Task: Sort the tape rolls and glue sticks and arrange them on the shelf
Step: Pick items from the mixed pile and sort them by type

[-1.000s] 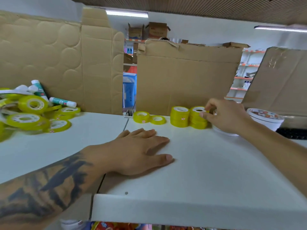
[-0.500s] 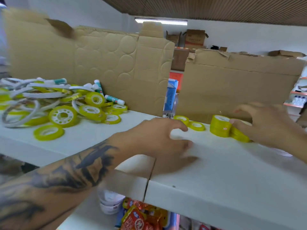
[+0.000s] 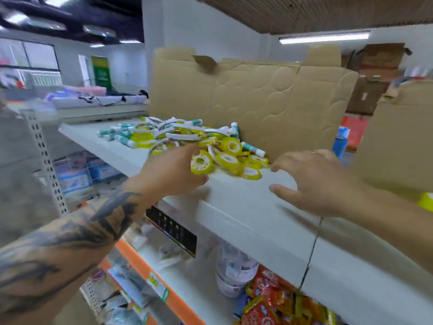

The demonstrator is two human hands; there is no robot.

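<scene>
A heap of yellow tape rolls (image 3: 230,160), white tape rings and green-and-white glue sticks (image 3: 124,139) lies on the white shelf (image 3: 246,221) against a cardboard wall. My left hand (image 3: 171,171) is at the heap's near edge. Its forefinger curls over and its thumb under one upright yellow tape roll (image 3: 201,163). My right hand (image 3: 314,181) hovers over the shelf just right of the heap, fingers spread and holding nothing. A bit of another yellow roll (image 3: 426,201) shows at the far right edge.
Cardboard sheets (image 3: 257,97) stand along the back of the shelf. Below are lower shelves with snack packets (image 3: 269,306), a plastic jar (image 3: 232,273) and an orange rail. A perforated metal upright (image 3: 44,156) stands at the left with an aisle beyond.
My view has swung left from the stacked rolls to the heap. My left hand left the shelf surface and reached a yellow roll; my right hand left the stack and came over, open.
</scene>
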